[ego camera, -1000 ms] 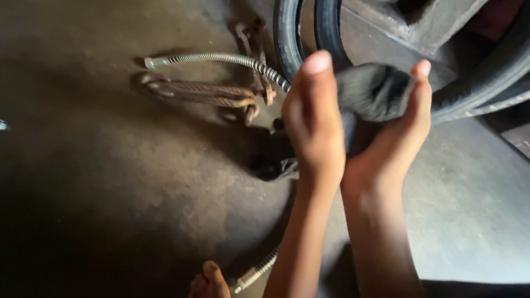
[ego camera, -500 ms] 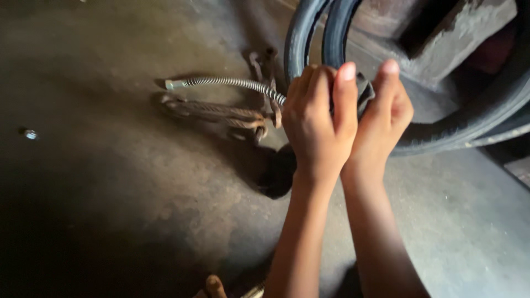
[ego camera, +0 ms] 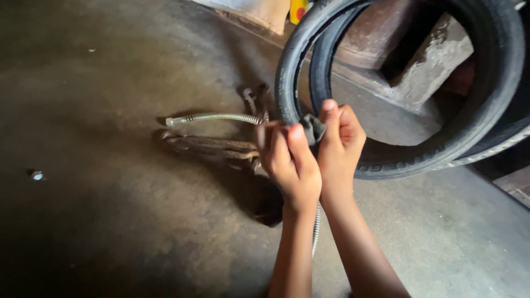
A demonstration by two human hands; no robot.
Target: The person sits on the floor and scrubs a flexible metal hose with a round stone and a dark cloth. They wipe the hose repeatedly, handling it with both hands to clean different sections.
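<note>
Both of my hands meet at the centre of the head view, closed together on a small dark cloth (ego camera: pixel 313 127). My left hand (ego camera: pixel 287 163) grips it from the left and my right hand (ego camera: pixel 341 138) pinches it from the right. The cloth sits right against the near sidewall of a black tyre (ego camera: pixel 386 160) that stands upright on the floor. A second tyre stands just behind the first.
A ribbed metal hose (ego camera: pixel 212 117) and rusty metal tools (ego camera: pixel 210 146) lie on the concrete floor left of my hands. A small bolt (ego camera: pixel 37 175) lies far left. A concrete step (ego camera: pixel 436 60) shows through the tyre, and a sack (ego camera: pixel 265 11) rests at the top.
My hands went from spread open around the cloth to bunched tightly on it. The view tilted up, showing more of the tyre.
</note>
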